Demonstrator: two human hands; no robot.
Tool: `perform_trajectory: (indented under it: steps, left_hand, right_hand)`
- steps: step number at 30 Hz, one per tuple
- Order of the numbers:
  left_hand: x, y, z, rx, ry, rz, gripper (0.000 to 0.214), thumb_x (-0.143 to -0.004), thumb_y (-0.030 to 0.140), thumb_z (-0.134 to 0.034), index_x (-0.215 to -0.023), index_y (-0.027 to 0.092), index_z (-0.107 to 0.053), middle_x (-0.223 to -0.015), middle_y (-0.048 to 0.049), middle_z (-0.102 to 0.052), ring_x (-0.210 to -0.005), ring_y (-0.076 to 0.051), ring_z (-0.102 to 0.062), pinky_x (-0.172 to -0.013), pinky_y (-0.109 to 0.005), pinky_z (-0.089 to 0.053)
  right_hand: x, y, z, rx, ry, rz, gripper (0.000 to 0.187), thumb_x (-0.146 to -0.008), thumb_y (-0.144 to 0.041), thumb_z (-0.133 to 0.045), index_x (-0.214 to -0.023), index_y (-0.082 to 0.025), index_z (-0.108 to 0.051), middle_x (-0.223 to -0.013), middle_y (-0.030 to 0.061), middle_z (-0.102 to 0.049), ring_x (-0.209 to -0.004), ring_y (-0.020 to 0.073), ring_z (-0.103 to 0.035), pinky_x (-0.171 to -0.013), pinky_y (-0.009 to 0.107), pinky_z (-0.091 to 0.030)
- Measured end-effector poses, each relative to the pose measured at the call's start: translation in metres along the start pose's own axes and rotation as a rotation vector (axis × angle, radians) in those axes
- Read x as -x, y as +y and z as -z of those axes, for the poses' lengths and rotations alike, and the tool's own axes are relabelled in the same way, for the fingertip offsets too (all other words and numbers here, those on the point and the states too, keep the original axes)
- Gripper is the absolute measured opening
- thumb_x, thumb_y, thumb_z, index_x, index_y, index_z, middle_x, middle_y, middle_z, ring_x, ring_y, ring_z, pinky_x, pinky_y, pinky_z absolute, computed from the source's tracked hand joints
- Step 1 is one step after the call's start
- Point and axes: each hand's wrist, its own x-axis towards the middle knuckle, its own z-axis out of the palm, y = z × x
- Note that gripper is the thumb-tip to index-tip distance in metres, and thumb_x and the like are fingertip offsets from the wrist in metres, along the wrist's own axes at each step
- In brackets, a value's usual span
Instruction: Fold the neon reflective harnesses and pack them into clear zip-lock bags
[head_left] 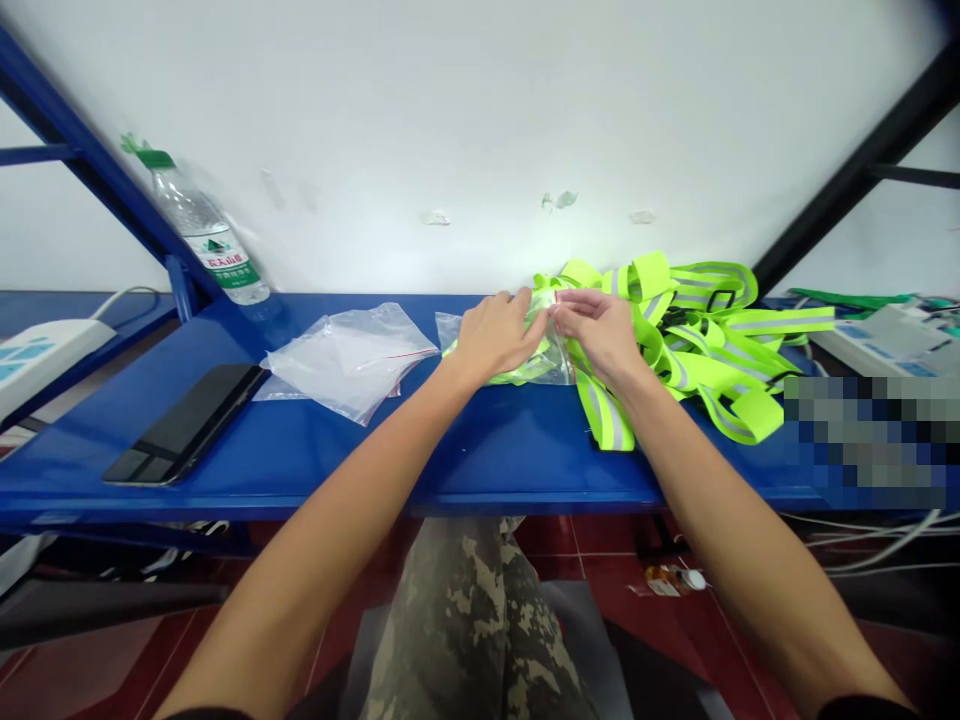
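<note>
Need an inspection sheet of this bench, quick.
surface: blue metal shelf
job's things: clear bag with yellow strap inside; reflective yellow straps piled right
clutter: flat clear bags, black phone, tilted water bottle
hands: left hand and right hand both grip the bag
cables: white cable at power strip; white cables below right
surroundings: white wall, red tile floor

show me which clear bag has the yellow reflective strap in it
The bag held by the left hand and right hand, with yellow strap showing through it. The other clear bag, further left, lies flat and looks empty.
</note>
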Motion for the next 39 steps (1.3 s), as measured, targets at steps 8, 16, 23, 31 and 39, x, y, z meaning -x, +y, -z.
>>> perform_trajectory:
  steps: [8,16,23,31,39]
  left_hand:
    - [-0.015,-0.025,0.014,0.308,-0.239,0.013,0.026,-0.095,0.036,-0.049,-0.086,0.017,-0.064,-0.083,-0.0094,-0.068,-0.078,-0.021,-0.061,-0.074,-0.034,-0.046]
    - [-0.011,-0.044,-0.008,0.632,-0.147,-0.03,0.012,-0.091,0.022,-0.055,-0.085,0.015,-0.063,-0.088,-0.0062,-0.07,-0.081,-0.015,-0.061,-0.075,-0.028,-0.046]
    - [-0.007,-0.045,-0.009,0.602,-0.087,0.009,0.016,-0.092,0.027,-0.055,-0.088,0.014,-0.064,-0.088,-0.0066,-0.07,-0.079,-0.016,-0.061,-0.074,-0.028,-0.045]
    - [-0.006,-0.051,-0.008,0.617,-0.113,0.026,0.016,-0.094,0.027,-0.051,-0.09,0.015,-0.061,-0.093,-0.0057,-0.068,-0.087,-0.016,-0.06,-0.078,-0.029,-0.045]
    - [-0.007,-0.055,-0.01,0.61,-0.039,0.032,0.016,-0.094,0.028,-0.049,-0.087,0.017,-0.058,-0.088,-0.0041,-0.067,-0.084,-0.016,-0.06,-0.077,-0.028,-0.044]
  right_hand:
    - [0.008,0.002,-0.014,-0.008,-0.137,-0.024,0.037,-0.061,-0.037,-0.083,-0.09,-0.018,-0.069,-0.075,0.0045,-0.072,-0.067,0.0177,-0.068,-0.069,0.035,-0.059]
    - [0.017,-0.002,-0.018,0.01,-0.194,-0.049,0.055,-0.06,-0.037,-0.086,-0.106,-0.017,-0.064,-0.079,0.0025,-0.073,-0.07,0.0168,-0.07,-0.068,0.031,-0.058]
    - [0.016,0.004,-0.02,0.044,-0.215,-0.029,0.046,-0.061,-0.04,-0.085,-0.097,-0.019,-0.065,-0.072,0.0011,-0.069,-0.06,0.0136,-0.063,-0.057,0.027,-0.052]
    - [0.019,0.0,-0.021,0.04,-0.217,-0.054,0.052,-0.058,-0.04,-0.087,-0.1,-0.019,-0.064,-0.075,0.0018,-0.071,-0.068,0.0163,-0.067,-0.065,0.031,-0.056]
    - [0.019,0.0,-0.021,-0.011,-0.245,-0.1,0.049,-0.054,-0.036,-0.088,-0.095,-0.019,-0.067,-0.07,0.0001,-0.07,-0.063,0.0152,-0.066,-0.064,0.03,-0.055]
